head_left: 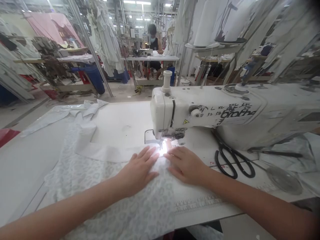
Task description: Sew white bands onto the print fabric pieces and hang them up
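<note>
My left fingers (147,155) lie flat and close together on the cloth (100,180), clamped on nothing, only pressing down. My right fingers (175,154) are the same: stretched out, side by side, palm down. The tips of both sets point away from me and a little toward each other, so the left hand (138,171) and right hand (186,165) form a narrow wedge.

The foot (163,146) stands at the mouth of that wedge, straight ahead of the fingertips and just beyond them. Both hands are near it. The right looks slightly closer, but the lamp glare hides whether any finger touches it.

The cloth is pinned under both palms. Its long axis runs from the foot back toward me and off to my left, and a plain white strip (100,151) crosses it left of my left hand.

Behind the foot is the machine (200,110), its arm reaching off to my right. Scissors (233,160) lie on the table (120,123) right of my right hand, well apart from it. Far back, another person (152,36) sits at another machine.
</note>
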A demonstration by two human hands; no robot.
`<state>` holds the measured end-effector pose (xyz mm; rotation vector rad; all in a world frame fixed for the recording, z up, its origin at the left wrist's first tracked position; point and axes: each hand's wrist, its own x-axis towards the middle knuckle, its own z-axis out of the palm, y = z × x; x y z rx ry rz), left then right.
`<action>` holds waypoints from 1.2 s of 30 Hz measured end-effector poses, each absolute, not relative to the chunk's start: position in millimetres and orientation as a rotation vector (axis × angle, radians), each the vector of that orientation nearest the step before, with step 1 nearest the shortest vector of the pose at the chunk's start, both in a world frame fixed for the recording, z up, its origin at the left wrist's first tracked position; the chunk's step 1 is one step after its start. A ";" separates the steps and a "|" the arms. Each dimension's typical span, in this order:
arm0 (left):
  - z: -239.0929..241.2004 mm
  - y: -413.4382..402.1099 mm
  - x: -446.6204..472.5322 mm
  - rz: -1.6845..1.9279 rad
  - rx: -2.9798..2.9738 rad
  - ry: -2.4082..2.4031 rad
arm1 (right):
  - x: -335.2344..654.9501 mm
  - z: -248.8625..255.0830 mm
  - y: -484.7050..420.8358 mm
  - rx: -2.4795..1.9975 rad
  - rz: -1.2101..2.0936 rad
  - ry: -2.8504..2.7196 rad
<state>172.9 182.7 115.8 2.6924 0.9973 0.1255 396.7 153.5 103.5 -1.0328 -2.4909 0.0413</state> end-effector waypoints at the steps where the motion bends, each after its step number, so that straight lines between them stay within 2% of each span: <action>1: 117.3 184.2 174.8 0.171 2.690 0.971 | 396.4 103.1 157.1 -1.051 0.026 -2.506; 10: 108.3 197.7 183.7 0.376 2.686 0.876 | 394.3 94.1 159.2 -1.082 0.010 -2.424; 16: 108.6 196.5 181.5 0.340 2.718 0.842 | 400.7 99.6 160.0 -1.094 -0.090 -2.294; 22: 110.0 195.4 179.4 0.350 2.740 0.782 | 401.3 93.6 159.6 -0.991 0.043 -2.474; 36: 109.6 198.2 174.8 0.278 2.725 0.759 | 407.8 93.4 160.3 -0.963 0.099 -2.461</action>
